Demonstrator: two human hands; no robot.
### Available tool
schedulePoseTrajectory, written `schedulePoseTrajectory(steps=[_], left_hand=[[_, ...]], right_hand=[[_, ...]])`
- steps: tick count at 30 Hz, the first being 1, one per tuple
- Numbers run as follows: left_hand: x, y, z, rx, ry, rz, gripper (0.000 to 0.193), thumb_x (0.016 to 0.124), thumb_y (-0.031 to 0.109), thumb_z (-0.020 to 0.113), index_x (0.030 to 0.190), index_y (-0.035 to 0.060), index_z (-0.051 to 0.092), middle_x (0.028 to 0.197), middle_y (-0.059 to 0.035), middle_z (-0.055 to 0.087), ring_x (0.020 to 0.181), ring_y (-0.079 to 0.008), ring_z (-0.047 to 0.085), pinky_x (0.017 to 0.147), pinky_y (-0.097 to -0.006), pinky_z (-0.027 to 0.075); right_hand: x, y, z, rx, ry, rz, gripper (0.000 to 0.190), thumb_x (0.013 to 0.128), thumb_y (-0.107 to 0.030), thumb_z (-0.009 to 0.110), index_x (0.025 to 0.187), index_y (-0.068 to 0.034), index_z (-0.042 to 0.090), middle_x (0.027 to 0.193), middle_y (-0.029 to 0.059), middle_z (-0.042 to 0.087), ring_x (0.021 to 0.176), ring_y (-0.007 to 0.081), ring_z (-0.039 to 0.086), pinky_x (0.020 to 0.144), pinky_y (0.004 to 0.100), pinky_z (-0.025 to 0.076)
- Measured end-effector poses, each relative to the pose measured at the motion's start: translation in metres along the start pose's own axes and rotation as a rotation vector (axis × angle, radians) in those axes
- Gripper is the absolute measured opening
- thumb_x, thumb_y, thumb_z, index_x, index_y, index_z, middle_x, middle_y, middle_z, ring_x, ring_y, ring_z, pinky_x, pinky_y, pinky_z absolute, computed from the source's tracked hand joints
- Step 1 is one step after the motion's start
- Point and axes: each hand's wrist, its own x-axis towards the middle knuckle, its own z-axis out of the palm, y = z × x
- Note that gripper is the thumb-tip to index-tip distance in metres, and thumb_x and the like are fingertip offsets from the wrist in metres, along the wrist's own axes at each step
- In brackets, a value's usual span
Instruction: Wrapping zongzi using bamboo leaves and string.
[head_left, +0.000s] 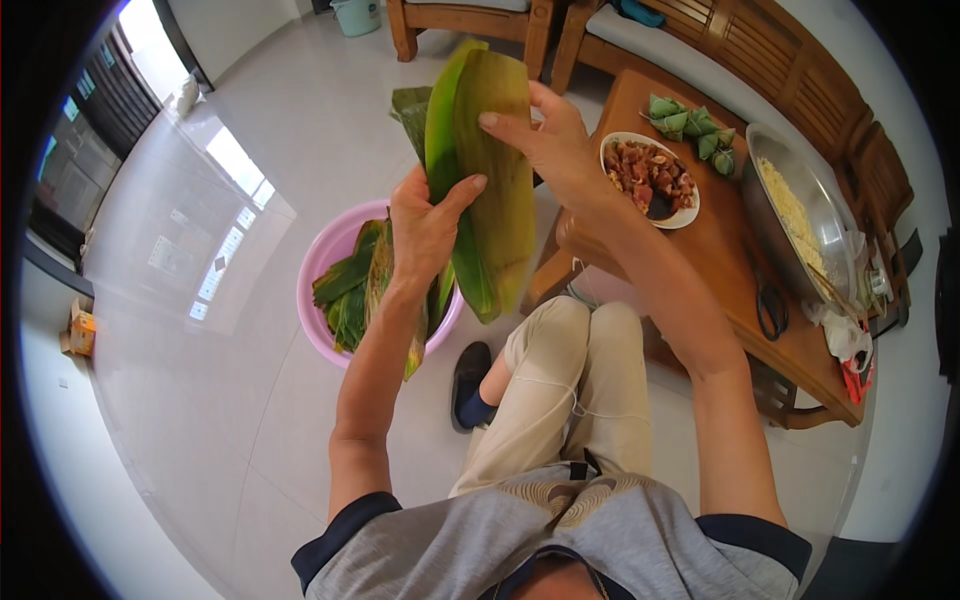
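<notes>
Several long green leaves (491, 187) overlap between my hands, held up above my knees. My left hand (431, 217) grips them low on the left side, thumb across the front. At the upper right edge, my right hand (551, 139) pinches the yellowish front leaf between thumb and fingers. A folded darker leaf end (411, 112) sticks out behind, on the left. Below my left forearm, a pink plastic basin (309, 300) on the floor holds more leaves (360, 289), some browned; my forearm hides part of them.
On the wooden table (701, 262) at right are a plate of cut marinated meat (651, 176), several tied leaf-wrapped dumplings (694, 127), black-handled scissors (771, 307) and a large steel bowl (765, 206) of yellowish grains (791, 210). White string (577, 405) lies across my trousers. A wooden bench (720, 52) stands behind.
</notes>
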Motion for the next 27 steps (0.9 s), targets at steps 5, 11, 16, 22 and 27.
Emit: schedulePoseTrajectory(steps=[5,11,16,22,27], left_hand=[[-0.006,0.018,0.003,0.073,-0.102,-0.018,0.022,0.073,0.003,0.061,0.094,-0.0031,0.056,0.082,-0.0039,0.06,0.072,-0.0076,0.054,0.066,-0.0218,0.045],[-0.006,0.012,0.006,0.091,-0.207,-0.04,0.024,0.072,0.005,0.062,0.094,-0.0039,0.056,0.082,-0.0048,0.06,0.071,-0.0084,0.054,0.066,-0.0223,0.045],[-0.004,0.012,0.016,0.053,-0.218,-0.118,0.024,0.072,0.006,0.062,0.094,-0.0041,0.056,0.081,-0.0052,0.06,0.073,-0.0096,0.055,0.066,-0.0226,0.045],[-0.006,0.008,0.004,-0.077,-0.284,-0.17,0.022,0.075,0.008,0.06,0.094,-0.0026,0.057,0.081,-0.0058,0.059,0.074,-0.0106,0.056,0.068,-0.024,0.046],[-0.003,0.005,0.002,-0.111,-0.309,-0.169,0.014,0.076,0.008,0.059,0.087,-0.0014,0.057,0.079,-0.0049,0.06,0.068,-0.01,0.056,0.063,-0.0229,0.047]], right_hand=[[-0.003,-0.017,-0.031,0.351,-0.328,0.191,0.049,0.067,-0.014,0.069,0.108,0.001,0.047,0.099,0.0069,0.055,0.092,0.0138,0.052,0.079,0.0274,0.042],[-0.008,-0.032,-0.042,0.313,-0.501,0.189,0.043,0.071,-0.009,0.065,0.11,-0.004,0.048,0.098,0.0053,0.057,0.091,0.0117,0.053,0.083,0.0264,0.04],[-0.014,-0.037,-0.048,0.124,-0.385,0.011,0.033,0.074,-0.01,0.062,0.105,-0.005,0.053,0.095,0.0015,0.058,0.086,0.0081,0.053,0.078,0.0232,0.042],[-0.008,-0.043,-0.07,0.024,-0.363,0.023,0.021,0.076,-0.012,0.06,0.096,-0.004,0.059,0.088,-0.0001,0.061,0.082,0.0061,0.054,0.078,0.0219,0.041],[-0.01,-0.046,-0.076,-0.02,-0.36,0.024,0.022,0.077,-0.013,0.06,0.097,-0.004,0.059,0.088,0.0001,0.06,0.082,0.0071,0.055,0.078,0.0233,0.041]])
